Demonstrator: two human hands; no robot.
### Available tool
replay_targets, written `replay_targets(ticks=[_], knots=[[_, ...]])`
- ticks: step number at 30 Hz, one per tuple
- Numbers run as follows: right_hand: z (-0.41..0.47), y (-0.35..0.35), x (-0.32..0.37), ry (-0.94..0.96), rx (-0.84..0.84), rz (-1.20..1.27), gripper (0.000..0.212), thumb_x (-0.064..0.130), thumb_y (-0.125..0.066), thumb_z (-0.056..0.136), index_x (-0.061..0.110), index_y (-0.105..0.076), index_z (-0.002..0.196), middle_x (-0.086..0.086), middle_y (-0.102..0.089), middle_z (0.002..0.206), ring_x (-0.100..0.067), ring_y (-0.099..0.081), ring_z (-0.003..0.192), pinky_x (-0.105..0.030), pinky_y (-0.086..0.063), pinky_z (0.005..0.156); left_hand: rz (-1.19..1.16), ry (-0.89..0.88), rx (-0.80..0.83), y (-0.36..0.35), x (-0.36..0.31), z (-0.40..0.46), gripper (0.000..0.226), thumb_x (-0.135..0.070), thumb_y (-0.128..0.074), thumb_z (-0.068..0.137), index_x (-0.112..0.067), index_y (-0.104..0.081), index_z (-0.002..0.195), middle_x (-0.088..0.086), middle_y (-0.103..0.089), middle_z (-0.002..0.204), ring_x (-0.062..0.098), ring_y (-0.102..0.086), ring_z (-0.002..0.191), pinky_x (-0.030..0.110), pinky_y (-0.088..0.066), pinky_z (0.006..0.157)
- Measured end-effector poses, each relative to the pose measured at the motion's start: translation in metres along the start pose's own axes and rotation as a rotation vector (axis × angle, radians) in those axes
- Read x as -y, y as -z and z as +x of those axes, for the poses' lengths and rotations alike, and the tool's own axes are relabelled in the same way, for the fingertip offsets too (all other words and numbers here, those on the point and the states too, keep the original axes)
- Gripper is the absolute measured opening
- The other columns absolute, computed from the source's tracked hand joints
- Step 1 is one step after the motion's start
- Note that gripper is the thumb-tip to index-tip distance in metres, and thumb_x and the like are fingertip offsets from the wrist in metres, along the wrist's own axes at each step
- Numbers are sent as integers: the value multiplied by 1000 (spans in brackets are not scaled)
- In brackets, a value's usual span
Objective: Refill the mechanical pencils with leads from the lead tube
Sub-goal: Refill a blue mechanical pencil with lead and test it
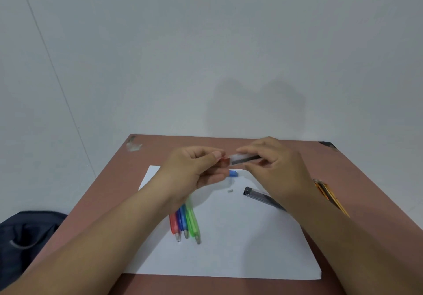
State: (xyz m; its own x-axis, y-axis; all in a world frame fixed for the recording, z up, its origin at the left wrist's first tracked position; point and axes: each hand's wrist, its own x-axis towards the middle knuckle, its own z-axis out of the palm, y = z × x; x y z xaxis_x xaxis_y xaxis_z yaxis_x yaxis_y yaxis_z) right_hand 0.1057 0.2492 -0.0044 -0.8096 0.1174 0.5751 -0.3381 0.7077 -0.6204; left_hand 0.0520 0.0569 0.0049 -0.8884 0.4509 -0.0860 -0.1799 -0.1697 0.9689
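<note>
My left hand (194, 169) pinches the red cap end (225, 160) of a clear lead tube (243, 158). My right hand (272, 169) grips the tube's other end, and dark leads show inside it. Both hands hold it above the white paper (229, 249). Three mechanical pencils lie side by side on the paper under my left wrist: red (174, 225), blue (183, 220) and green (192, 220), tips toward me. A blue pencil cap (233, 173) and a tiny white eraser (230, 190) lie on the paper. A second, dark lead tube (261, 197) rests near my right wrist.
The brown table (103, 203) stands against a pale wall. Several yellow-orange pencils (329, 194) lie at the table's right side. A dark bag (25, 237) sits on the floor to the left.
</note>
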Motion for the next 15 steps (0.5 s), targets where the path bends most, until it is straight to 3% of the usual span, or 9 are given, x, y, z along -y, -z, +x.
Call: replay_targets(ticks=[7, 10, 12, 15], knots=[[2, -4, -14, 252, -22, -205, 35, 0, -75, 85, 25, -78, 110, 8, -58, 114, -5, -57, 97, -11, -45, 83, -41, 131, 59, -1, 5, 0, 19, -7, -62, 95, 5, -70, 109, 22, -75, 102, 24, -75, 86, 26, -62, 75], [2, -4, -15, 303, -40, -258, 44, -3, -72, 86, 29, -75, 115, 6, -51, 128, -6, -53, 99, -21, -51, 83, -80, 125, 48, -1, 5, 1, 18, -3, -60, 96, 6, -69, 108, 23, -75, 100, 23, -75, 82, 25, -62, 73], [2, -5, -13, 303, -12, -253, 52, -3, -69, 87, 34, -69, 124, 5, -47, 133, -9, -53, 99, -31, -57, 74, -99, 114, 47, -1, 6, 2, 17, -3, -59, 96, 7, -69, 106, 25, -74, 101, 23, -75, 81, 24, -62, 72], [1, -6, -8, 309, 39, -256, 56, -1, -66, 91, 35, -62, 134, 3, -46, 135, -10, -58, 100, -31, -58, 72, -107, 110, 52, -2, 7, 2, 18, -2, -58, 97, 8, -68, 108, 26, -73, 104, 24, -75, 85, 26, -62, 74]])
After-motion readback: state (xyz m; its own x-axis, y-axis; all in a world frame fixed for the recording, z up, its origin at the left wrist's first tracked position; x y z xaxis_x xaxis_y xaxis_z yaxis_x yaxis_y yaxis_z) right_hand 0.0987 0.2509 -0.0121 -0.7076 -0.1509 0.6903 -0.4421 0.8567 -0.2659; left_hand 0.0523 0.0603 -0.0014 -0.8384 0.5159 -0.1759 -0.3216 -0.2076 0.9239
